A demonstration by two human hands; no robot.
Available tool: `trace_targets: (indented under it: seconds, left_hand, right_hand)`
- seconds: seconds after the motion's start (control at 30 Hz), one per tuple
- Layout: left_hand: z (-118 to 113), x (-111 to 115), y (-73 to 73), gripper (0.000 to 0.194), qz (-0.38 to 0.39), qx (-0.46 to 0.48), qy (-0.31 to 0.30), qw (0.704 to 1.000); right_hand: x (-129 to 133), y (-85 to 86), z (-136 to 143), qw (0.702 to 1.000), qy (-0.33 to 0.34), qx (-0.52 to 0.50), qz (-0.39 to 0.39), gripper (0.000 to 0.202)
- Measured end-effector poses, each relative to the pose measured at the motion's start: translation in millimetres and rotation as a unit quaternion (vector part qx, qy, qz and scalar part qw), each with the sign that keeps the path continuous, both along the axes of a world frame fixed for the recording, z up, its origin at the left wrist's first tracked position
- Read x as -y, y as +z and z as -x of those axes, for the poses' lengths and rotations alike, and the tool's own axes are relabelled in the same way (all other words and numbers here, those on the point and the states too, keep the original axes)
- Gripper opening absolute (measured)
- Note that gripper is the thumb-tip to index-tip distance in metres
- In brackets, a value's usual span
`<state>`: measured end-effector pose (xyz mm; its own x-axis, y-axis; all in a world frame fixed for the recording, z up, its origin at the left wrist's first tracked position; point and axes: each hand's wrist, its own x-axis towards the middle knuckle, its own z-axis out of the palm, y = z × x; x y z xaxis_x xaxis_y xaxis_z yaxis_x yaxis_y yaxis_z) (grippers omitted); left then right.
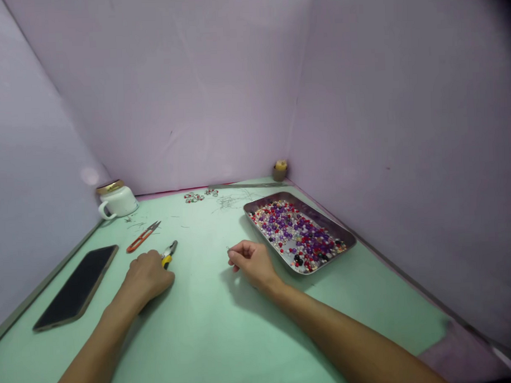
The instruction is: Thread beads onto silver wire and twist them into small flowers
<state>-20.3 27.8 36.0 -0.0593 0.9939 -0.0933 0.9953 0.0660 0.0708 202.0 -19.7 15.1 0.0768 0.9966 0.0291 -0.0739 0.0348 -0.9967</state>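
Note:
My left hand (148,276) lies curled over the yellow-and-black handles of a pair of pliers (168,255), whose metal jaws point away from me on the green tabletop (202,333). Most of the handles are hidden beneath the palm. Thumb and forefinger of my right hand (252,264) are pinched together, and a tiny, thin, shiny piece sticks out at their tips, too small to identify. This hand hovers just left of a metal tray (261,229) of mixed purple, red, white and black beads (301,229). Orange-handled thread snips (143,238) rest beyond my left hand.
A phone (76,287) lies at the left. Behind it stands a white mug (122,200) with a gold lid. Small beaded pieces (193,198) and loose thin wires (226,202) lie at the back. A small pot holding something yellow (280,171) occupies the far corner. Pale walls enclose the table.

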Motion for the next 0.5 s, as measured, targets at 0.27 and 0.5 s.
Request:
trace_targets:
  seconds: [0.27, 0.5]
  left_hand:
    - [-24, 24, 29.9, 0.014, 0.167, 0.607, 0.062, 0.774]
    - [-49, 50, 27.9, 0.018, 0.284, 0.759, 0.053, 0.583]
  right_hand:
    - [-4, -0.2, -7, 0.999, -0.041, 0.001, -0.022, 0.01]
    - [-9, 1.8, -12, 0.997, -0.057, -0.049, 0.006, 0.012]
